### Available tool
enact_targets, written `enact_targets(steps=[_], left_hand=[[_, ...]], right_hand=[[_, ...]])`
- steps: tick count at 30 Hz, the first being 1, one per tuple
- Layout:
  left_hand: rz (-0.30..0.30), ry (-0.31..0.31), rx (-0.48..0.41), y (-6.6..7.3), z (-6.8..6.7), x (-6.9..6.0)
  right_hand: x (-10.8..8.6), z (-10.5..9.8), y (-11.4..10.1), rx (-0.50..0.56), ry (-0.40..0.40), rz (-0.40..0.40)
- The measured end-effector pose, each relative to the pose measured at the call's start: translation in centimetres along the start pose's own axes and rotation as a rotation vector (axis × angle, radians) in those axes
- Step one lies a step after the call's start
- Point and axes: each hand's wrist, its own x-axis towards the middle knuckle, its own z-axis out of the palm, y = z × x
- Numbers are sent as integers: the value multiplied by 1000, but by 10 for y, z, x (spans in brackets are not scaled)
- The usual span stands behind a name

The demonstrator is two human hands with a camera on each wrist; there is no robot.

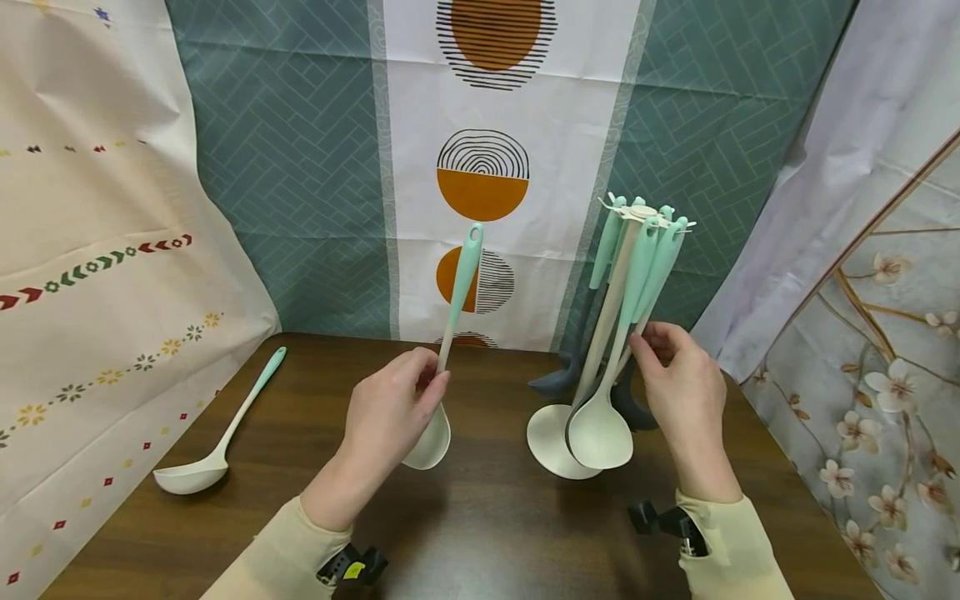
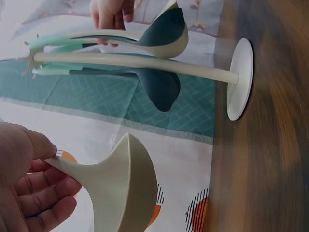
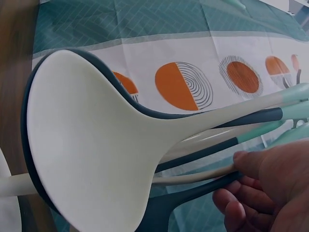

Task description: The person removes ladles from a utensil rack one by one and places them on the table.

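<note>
My left hand (image 1: 390, 408) pinches the pale neck of a cream ladle (image 1: 429, 442) with a mint handle. The handle points up, and the deep bowl (image 2: 120, 188) hangs low in the left wrist view. Right of it, several utensils with mint handles hang around a cream rotating-style stand (image 1: 551, 433). My right hand (image 1: 682, 387) is at the stand's right side; its thumb and fingers pinch a slim cream-necked utensil (image 3: 205, 177), whose head is hidden. A cream ladle (image 1: 600, 433) hangs in front, with a dark ladle (image 3: 30, 125) right behind it.
Another cream ladle (image 1: 191, 475) with a mint handle lies on the brown wooden table (image 1: 495, 533) at the left. A dark utensil (image 1: 558, 379) hangs on the stand's left side. Patterned cloths (image 1: 300, 167) stand behind and beside the table.
</note>
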Motion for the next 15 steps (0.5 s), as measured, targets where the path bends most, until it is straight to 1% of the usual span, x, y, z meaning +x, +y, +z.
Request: enact_targets(steps=[7, 15], left_hand=[[-24, -8, 19, -9, -4, -2], [-57, -40, 35, -19, -8, -6]], right_hand=[[-3, 0, -2, 10, 13, 6], [-7, 0, -3, 14, 19, 9]])
